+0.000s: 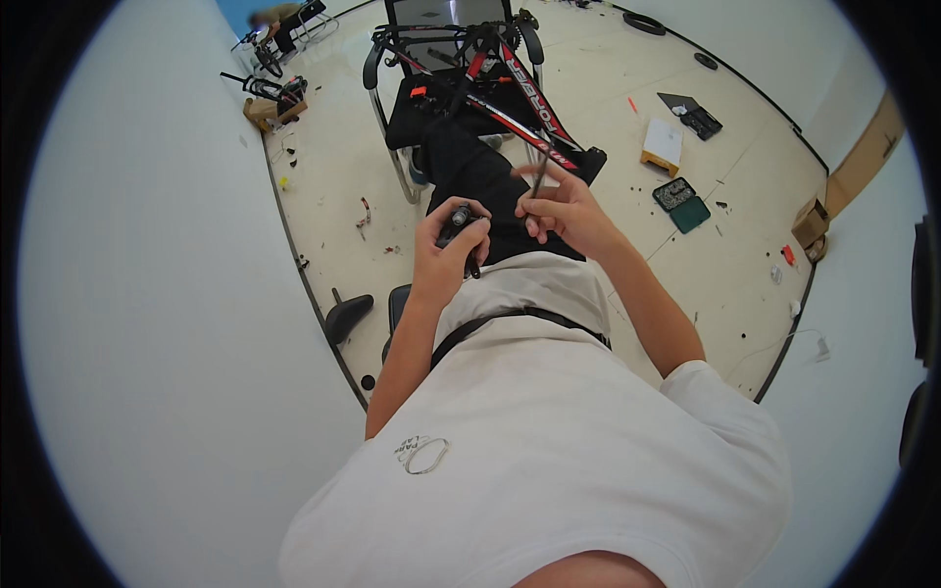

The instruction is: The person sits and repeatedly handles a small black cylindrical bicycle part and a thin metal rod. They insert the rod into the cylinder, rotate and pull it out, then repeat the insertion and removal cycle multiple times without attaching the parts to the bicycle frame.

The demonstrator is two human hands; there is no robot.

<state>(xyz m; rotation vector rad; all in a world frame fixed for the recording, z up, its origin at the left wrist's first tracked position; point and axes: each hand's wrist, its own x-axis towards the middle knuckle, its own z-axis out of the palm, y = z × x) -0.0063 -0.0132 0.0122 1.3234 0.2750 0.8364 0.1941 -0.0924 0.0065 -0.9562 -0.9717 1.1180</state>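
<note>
My left hand [436, 250] is closed around a small black part with a round silvery end [461, 218]; a dark piece of it sticks out below the fingers. It looks like a bike component, but its exact kind cannot be made out. To the right, my right hand [573, 211] pinches a thin dark rod-shaped tool [538, 178] that points up and away. The two hands are apart, held above my lap. Just beyond them, a black and red bicycle frame [534, 98] lies across a black chair [402, 122] and reaches toward my right hand.
On the floor at right lie a green bit case [690, 215], a white and yellow box [663, 142] and an open black tool case [700, 122]. A bike saddle [348, 318] rests by the left wall. A person [279, 18] is at the far left beside bike parts.
</note>
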